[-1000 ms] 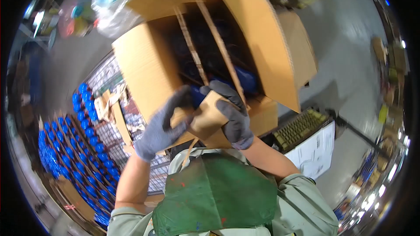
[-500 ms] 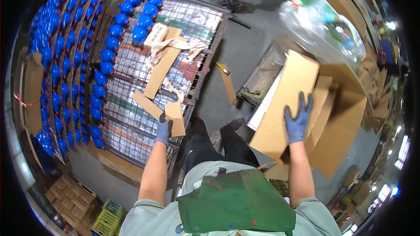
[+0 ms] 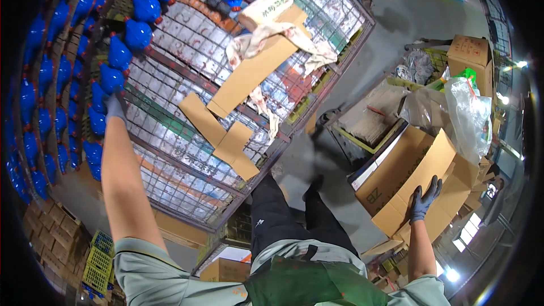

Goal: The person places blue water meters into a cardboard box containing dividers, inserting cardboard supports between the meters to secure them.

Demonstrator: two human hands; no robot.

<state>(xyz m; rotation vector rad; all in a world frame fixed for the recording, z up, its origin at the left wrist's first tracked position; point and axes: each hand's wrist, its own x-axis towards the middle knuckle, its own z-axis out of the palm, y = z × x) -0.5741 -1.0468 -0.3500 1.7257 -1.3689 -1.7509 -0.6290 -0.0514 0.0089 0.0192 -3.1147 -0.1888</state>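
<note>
A grey wire-mesh cage cart [image 3: 187, 153] lies just right of the gloved left hand [image 3: 115, 106], which reaches among rows of blue plastic bottles [image 3: 110, 79]; its grip cannot be told. The large open brown cardboard box [image 3: 396, 175] sits under the gloved right hand [image 3: 424, 199], fingers spread flat on its flap.

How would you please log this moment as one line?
left hand: reaching among blue bottles in wire cage | right hand: flat on cardboard box | cardboard strips on bottles
</note>
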